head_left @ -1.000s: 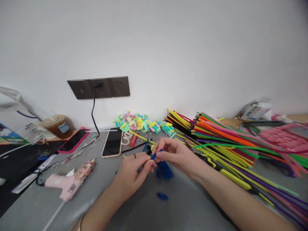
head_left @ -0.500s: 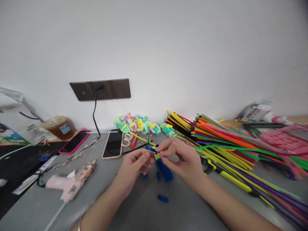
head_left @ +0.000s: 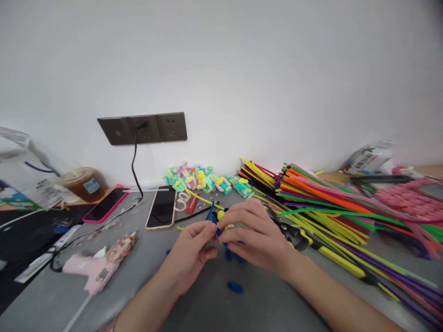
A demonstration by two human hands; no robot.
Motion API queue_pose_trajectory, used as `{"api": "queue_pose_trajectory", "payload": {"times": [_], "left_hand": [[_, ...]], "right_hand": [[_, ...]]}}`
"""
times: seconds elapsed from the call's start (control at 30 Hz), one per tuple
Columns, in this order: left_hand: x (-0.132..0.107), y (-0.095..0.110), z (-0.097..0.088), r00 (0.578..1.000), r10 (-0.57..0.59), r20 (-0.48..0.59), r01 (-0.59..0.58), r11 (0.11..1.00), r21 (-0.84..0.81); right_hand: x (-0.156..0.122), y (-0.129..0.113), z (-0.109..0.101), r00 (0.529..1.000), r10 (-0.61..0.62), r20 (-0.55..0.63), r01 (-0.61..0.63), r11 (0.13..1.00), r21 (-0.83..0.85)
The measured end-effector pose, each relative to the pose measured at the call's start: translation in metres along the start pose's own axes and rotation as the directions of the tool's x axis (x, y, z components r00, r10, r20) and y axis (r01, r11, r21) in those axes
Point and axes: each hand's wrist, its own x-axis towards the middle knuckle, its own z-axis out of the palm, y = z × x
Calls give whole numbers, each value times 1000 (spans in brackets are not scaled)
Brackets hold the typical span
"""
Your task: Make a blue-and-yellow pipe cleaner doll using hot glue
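The glue gun (head_left: 92, 269) lay on its side left of the left hand (head_left: 192, 251), perhaps parked there to stay within reach. That hand pinched the blue piece (head_left: 215, 222) by thumb and fingertip, in front of the body, likely to steady something so small. A blue scrap (head_left: 235, 287) lay nearer the body. The right hand (head_left: 256, 235) closed over the same piece, its fingers hiding the exact grip. Right of it lay the pliers (head_left: 341, 262), then the stems (head_left: 321, 198), bunched probably for easy picking.
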Motion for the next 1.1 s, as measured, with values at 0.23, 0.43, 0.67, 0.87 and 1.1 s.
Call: {"api": "queue_pose_trajectory", "payload": {"times": [0.23,0.43,0.67,0.87,1.1], "left_hand": [[-1,4,3,995,97,-13,-94,986,140],[0,8,-5,993,99,70,-115,951,286],[-2,11,-7,986,23,168,-99,880,464],[-4,14,-4,967,-59,247,-85,842,533],[-4,12,-10,950,-151,273,-56,780,623]], "right_hand": [[6,1,0,989,145,-17,-140,974,178],[7,3,-4,968,234,94,-252,885,391],[4,12,-9,857,347,382,-516,562,646],[3,11,-11,764,319,561,-645,372,667],[5,9,-15,685,247,685,-722,353,595]]}}
